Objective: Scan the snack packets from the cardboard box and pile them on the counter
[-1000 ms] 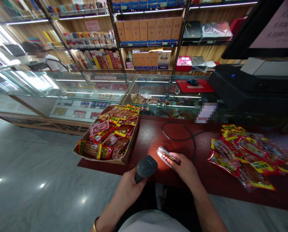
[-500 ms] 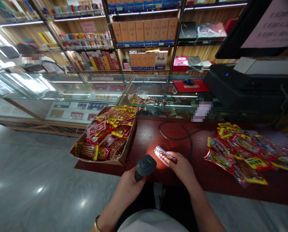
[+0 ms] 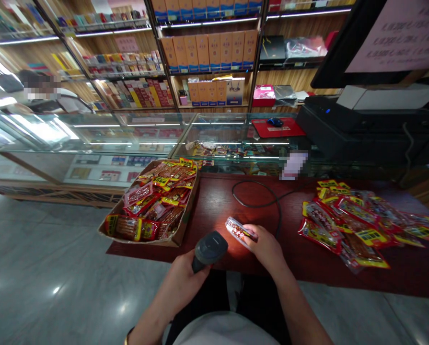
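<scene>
My left hand (image 3: 186, 282) is wrapped round the handle of a dark grey barcode scanner (image 3: 210, 247), whose head points right. Just right of it, my right hand (image 3: 266, 244) grips a snack packet (image 3: 237, 231) by its near right end. Light from the scanner falls on the packet and the wood around it; the packet's far end sticks out past my fingers. To the left, a cardboard box (image 3: 189, 211) is full of red and yellow snack packets (image 3: 160, 196). On the right, a loose heap of similar packets (image 3: 358, 218) lies on the dark red wooden counter (image 3: 214, 191).
A black cable (image 3: 252, 205) loops over the counter behind my right hand. Beyond stand a glass display case (image 3: 135, 129), a red mouse pad (image 3: 289, 128) with a mouse, and a black machine (image 3: 365, 129) below a monitor. A person (image 3: 43, 91) is at the far left.
The whole view has shifted slightly, so most things appear a little further left. Both hands keep hold of the scanner and the packet, in nearly the same pose.
</scene>
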Action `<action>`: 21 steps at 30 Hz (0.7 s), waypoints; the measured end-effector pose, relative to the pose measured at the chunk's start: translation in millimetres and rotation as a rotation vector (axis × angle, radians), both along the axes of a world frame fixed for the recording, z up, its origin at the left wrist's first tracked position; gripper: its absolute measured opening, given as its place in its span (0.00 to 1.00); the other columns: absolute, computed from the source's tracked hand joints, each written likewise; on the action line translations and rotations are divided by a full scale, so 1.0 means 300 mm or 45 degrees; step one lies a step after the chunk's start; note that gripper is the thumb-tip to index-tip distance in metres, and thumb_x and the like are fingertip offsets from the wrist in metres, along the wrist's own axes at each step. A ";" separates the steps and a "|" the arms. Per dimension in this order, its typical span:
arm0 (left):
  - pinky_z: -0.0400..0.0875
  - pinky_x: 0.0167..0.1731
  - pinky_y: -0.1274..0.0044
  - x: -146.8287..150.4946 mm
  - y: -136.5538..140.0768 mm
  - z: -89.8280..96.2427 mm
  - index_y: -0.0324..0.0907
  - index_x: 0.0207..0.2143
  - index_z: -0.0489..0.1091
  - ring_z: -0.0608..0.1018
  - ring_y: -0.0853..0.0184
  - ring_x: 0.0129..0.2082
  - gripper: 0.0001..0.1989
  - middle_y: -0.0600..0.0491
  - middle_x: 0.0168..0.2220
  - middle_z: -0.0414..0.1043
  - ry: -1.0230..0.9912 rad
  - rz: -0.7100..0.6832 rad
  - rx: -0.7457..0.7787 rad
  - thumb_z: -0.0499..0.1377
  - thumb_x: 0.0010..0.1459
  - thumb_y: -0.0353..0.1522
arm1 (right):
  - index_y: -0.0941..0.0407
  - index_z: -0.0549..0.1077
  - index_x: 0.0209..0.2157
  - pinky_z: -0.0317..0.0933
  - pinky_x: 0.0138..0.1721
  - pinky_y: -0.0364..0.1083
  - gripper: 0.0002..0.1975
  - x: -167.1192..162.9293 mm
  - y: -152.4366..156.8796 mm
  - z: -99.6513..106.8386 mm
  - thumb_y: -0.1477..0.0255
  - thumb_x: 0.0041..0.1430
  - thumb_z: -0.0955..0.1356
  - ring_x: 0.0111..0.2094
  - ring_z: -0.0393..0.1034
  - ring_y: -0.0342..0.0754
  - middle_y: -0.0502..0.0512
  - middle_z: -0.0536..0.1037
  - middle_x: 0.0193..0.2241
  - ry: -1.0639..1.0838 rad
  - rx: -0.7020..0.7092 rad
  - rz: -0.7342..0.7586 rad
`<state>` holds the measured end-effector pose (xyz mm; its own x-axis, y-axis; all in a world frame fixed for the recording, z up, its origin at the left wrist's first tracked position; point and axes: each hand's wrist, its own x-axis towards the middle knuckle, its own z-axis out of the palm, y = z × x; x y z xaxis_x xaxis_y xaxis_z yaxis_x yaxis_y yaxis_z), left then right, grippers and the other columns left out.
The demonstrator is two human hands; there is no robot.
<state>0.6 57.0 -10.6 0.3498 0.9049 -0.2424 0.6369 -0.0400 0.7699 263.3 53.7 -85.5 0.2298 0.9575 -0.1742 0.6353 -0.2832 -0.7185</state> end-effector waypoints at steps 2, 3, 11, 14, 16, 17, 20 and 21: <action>0.71 0.37 0.75 -0.012 0.001 0.007 0.38 0.36 0.79 0.82 0.56 0.37 0.10 0.50 0.34 0.83 0.006 0.032 0.017 0.59 0.56 0.32 | 0.46 0.78 0.49 0.64 0.48 0.48 0.16 0.000 -0.002 0.002 0.68 0.60 0.67 0.48 0.76 0.51 0.51 0.80 0.48 0.001 0.009 0.006; 0.71 0.37 0.75 -0.015 0.003 0.007 0.38 0.37 0.79 0.82 0.56 0.38 0.10 0.50 0.35 0.84 0.011 0.044 0.026 0.59 0.56 0.31 | 0.46 0.78 0.49 0.64 0.48 0.48 0.17 0.000 -0.003 0.002 0.69 0.59 0.67 0.48 0.75 0.51 0.51 0.80 0.48 0.001 0.015 0.010; 0.70 0.37 0.74 0.021 0.032 -0.034 0.37 0.38 0.79 0.82 0.55 0.37 0.11 0.48 0.35 0.83 0.009 0.020 0.012 0.59 0.57 0.32 | 0.47 0.78 0.50 0.64 0.48 0.47 0.17 0.003 -0.006 0.001 0.69 0.59 0.68 0.48 0.75 0.50 0.50 0.80 0.48 -0.009 0.052 0.017; 0.69 0.34 0.75 0.046 0.050 -0.058 0.36 0.37 0.78 0.82 0.57 0.34 0.11 0.49 0.32 0.82 0.030 0.013 0.020 0.58 0.56 0.31 | 0.47 0.78 0.49 0.64 0.48 0.47 0.16 0.004 -0.008 -0.005 0.68 0.60 0.68 0.47 0.75 0.51 0.50 0.80 0.47 0.007 0.069 0.013; 0.68 0.33 0.76 0.060 0.063 -0.075 0.36 0.36 0.78 0.82 0.58 0.33 0.10 0.50 0.31 0.82 0.035 -0.005 0.023 0.58 0.57 0.30 | 0.47 0.78 0.49 0.65 0.48 0.47 0.15 0.005 -0.009 -0.012 0.67 0.60 0.69 0.48 0.75 0.51 0.51 0.80 0.47 0.024 0.094 0.004; 0.67 0.32 0.76 0.065 0.068 -0.081 0.36 0.36 0.78 0.82 0.59 0.33 0.10 0.50 0.31 0.81 0.037 -0.010 0.022 0.57 0.57 0.30 | 0.48 0.78 0.49 0.65 0.49 0.47 0.15 0.006 -0.009 -0.015 0.67 0.60 0.69 0.48 0.75 0.51 0.51 0.80 0.47 0.029 0.107 0.002; 0.67 0.33 0.76 0.069 0.072 -0.085 0.36 0.35 0.78 0.82 0.59 0.33 0.09 0.50 0.31 0.81 0.045 -0.013 0.020 0.57 0.56 0.29 | 0.48 0.78 0.50 0.65 0.49 0.48 0.16 0.007 -0.008 -0.021 0.66 0.60 0.69 0.48 0.75 0.52 0.51 0.80 0.47 0.032 0.122 0.007; 0.67 0.33 0.76 0.065 0.068 -0.078 0.36 0.36 0.78 0.82 0.58 0.34 0.09 0.49 0.31 0.82 0.047 -0.014 0.019 0.57 0.56 0.29 | 0.48 0.78 0.50 0.65 0.49 0.48 0.16 0.007 -0.008 -0.020 0.67 0.60 0.69 0.48 0.75 0.52 0.51 0.80 0.47 0.028 0.114 0.005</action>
